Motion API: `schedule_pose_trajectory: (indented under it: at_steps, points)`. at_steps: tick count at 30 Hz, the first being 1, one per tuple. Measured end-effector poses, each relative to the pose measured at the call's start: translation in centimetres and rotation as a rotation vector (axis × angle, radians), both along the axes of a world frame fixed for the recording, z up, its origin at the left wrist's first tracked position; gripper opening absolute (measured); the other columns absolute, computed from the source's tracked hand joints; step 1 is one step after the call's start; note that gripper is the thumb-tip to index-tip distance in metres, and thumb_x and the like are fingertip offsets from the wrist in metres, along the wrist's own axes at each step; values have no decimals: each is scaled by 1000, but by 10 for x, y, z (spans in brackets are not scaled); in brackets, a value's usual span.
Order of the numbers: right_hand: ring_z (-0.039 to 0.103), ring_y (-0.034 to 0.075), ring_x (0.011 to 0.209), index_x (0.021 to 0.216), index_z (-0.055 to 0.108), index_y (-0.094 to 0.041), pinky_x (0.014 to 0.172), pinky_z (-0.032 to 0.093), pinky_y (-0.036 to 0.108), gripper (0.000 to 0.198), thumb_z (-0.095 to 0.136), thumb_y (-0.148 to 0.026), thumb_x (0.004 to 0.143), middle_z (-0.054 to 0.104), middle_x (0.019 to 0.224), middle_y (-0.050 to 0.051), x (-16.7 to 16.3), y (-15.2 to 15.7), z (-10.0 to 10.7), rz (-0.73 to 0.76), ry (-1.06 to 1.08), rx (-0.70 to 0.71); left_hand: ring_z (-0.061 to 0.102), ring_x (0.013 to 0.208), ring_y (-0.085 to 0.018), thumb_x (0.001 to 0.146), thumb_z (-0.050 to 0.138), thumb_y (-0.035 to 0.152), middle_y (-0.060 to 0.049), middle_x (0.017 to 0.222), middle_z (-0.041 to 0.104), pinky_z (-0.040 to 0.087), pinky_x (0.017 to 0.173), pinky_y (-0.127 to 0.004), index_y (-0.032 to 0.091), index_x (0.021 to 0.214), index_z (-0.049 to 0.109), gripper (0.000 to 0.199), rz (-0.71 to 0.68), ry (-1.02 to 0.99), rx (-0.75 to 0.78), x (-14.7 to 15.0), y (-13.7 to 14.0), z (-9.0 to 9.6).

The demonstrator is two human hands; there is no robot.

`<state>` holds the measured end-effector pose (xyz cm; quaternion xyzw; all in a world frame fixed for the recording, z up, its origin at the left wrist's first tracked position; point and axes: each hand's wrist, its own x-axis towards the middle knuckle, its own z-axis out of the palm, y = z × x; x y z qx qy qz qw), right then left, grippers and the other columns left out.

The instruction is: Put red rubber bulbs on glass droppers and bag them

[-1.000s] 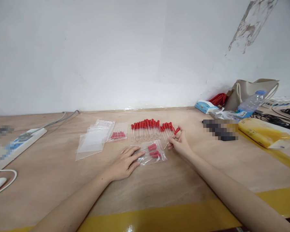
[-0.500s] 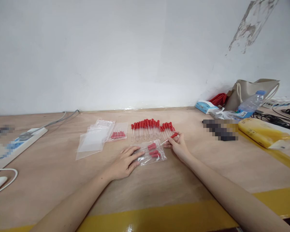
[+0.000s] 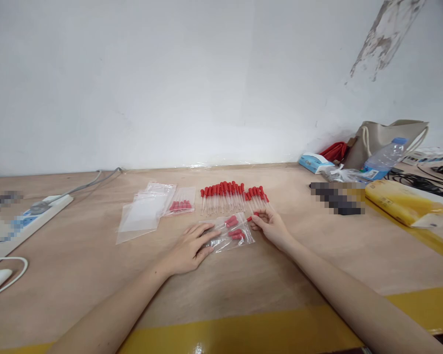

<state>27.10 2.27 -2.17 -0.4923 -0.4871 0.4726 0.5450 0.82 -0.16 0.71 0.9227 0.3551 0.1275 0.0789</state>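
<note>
My left hand lies flat with its fingers spread, their tips on the left part of a clear zip bag. Several red-bulbed droppers lie inside that bag. At the bag's right end, my right hand pinches another dropper by its red bulb. Its glass tube points left at the bag's mouth; how far in it reaches I cannot tell. Just behind are rows of loose droppers, bulbs facing the wall. To their left are a filled zip bag and a fanned stack of flat bags.
A power strip with cables runs along the left. On the right are a yellow soft pack, a plastic bottle, a grey bag, a blue box and black cables. Yellow tape marks the front edge.
My right hand has shifted slightly left and down, bringing the dropper's bulb close to the bag's right end. My left hand and the bag stay put.
</note>
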Motion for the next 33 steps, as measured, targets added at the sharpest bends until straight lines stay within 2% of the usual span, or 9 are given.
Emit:
schedule_pose_trajectory:
  at_steps: [6, 11, 14, 19, 23, 27, 30, 33]
  points:
    - [55, 11, 56, 75, 62, -16, 53, 46, 24, 27, 67, -38, 60, 62, 65, 1, -1, 3, -7, 68, -316, 106, 34, 122, -22, 89, 36, 33, -6, 134, 38, 29, 101, -42, 26, 131, 33, 43, 0, -11, -5, 1, -1, 3]
    - [59, 13, 60, 78, 64, -17, 57, 48, 27, 23, 62, -35, 65, 65, 70, 2, -9, -2, 2, 167, -296, 80, 33, 123, -22, 89, 36, 33, -6, 134, 37, 29, 102, -42, 25, 132, 32, 44, -1, -11, -6, 1, 0, 2]
    - [60, 13, 61, 82, 61, -16, 58, 49, 27, 26, 63, -36, 66, 66, 72, 2, -10, -5, 7, 150, -258, 64, 33, 123, -23, 89, 37, 33, -6, 134, 38, 28, 102, -43, 25, 133, 31, 45, -10, -24, -1, 1, -1, 2]
    - [61, 13, 68, 91, 58, -17, 64, 50, 27, 31, 62, -38, 69, 66, 81, 3, -9, -8, 9, 256, -185, 90, 34, 122, -22, 89, 37, 33, -6, 133, 39, 29, 101, -42, 26, 133, 30, 45, -5, -30, -5, 2, -1, 2]
    - [61, 14, 75, 93, 58, -18, 68, 49, 28, 28, 51, -40, 78, 65, 86, 3, -9, -8, 9, 277, -316, 133, 35, 122, -22, 89, 37, 34, -6, 133, 39, 29, 101, -42, 26, 133, 31, 45, -9, -39, -1, 2, -1, 2]
    - [58, 13, 66, 85, 58, -18, 59, 46, 24, 28, 46, -42, 81, 64, 76, 2, -9, -9, 8, 171, -465, 188, 34, 122, -22, 89, 37, 34, -6, 134, 38, 30, 101, -42, 27, 133, 31, 45, -13, -41, -3, 1, -1, 1]
    - [56, 11, 52, 87, 53, -18, 45, 42, 21, 27, 54, -42, 74, 64, 71, 1, -12, -12, 9, 194, -359, 77, 35, 121, -22, 90, 36, 34, -5, 134, 38, 30, 101, -42, 29, 131, 35, 41, -11, -29, -4, 0, 0, -1]
    - [43, 7, 33, 88, 49, -18, 32, 32, 18, 31, 57, -42, 71, 61, 58, -3, -15, -16, 15, 276, -256, -74, 34, 122, -22, 90, 34, 33, -3, 134, 38, 29, 101, -43, 32, 128, 39, 38, -12, -5, 2, 0, 0, -2]
